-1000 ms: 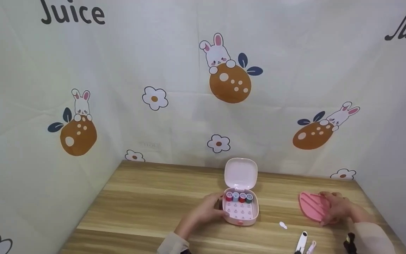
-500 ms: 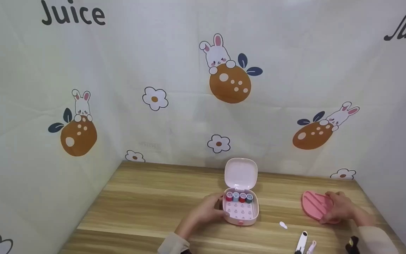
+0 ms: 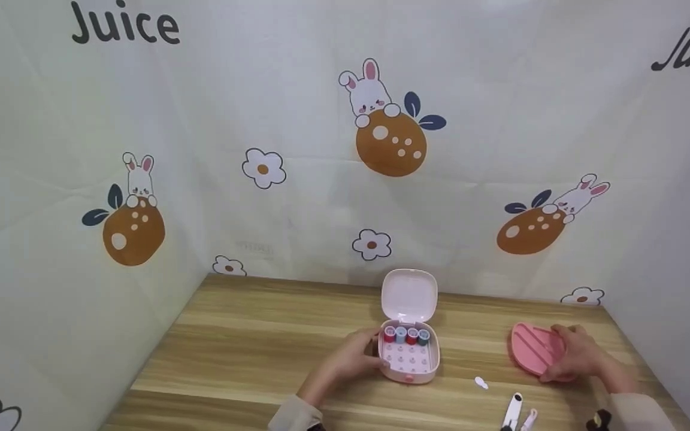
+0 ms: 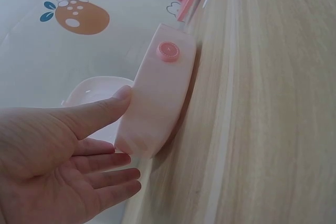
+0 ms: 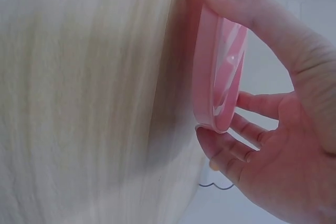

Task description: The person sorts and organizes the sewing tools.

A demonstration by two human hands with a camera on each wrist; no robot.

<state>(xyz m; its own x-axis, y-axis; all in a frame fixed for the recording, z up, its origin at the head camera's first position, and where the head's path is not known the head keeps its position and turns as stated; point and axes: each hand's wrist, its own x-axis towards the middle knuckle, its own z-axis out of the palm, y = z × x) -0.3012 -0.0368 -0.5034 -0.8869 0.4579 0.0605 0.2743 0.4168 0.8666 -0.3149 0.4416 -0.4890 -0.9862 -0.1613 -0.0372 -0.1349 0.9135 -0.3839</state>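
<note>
A pale pink sewing box (image 3: 409, 376) stands on the wooden table with its lid (image 3: 409, 293) up. Several thread spools (image 3: 412, 335), red, light blue and green, line its back row; bare pegs fill the front. At the box's left side is my left hand (image 3: 351, 357). In the left wrist view its thumb (image 4: 107, 111) touches the box's corner, and the other fingers lie fairly straight beside it. My right hand (image 3: 581, 353) grips a pink divided tray (image 3: 533, 350) with diagonal ridges. In the right wrist view, thumb and fingers hold the tray's rim (image 5: 207, 72) above or against the table; its underside is hidden.
Between box and tray lies a small white oval piece (image 3: 481, 382). Near the front edge are white-handled snips or scissors (image 3: 513, 410) and a small pale pink tool (image 3: 529, 419), both cut off by the frame. Patterned cloth (image 3: 315, 209) walls enclose the table.
My right hand and the pink tray have shifted slightly: right, then a little back left, and the hand's pose on the tray differs a bit. The left hand and box stay put.
</note>
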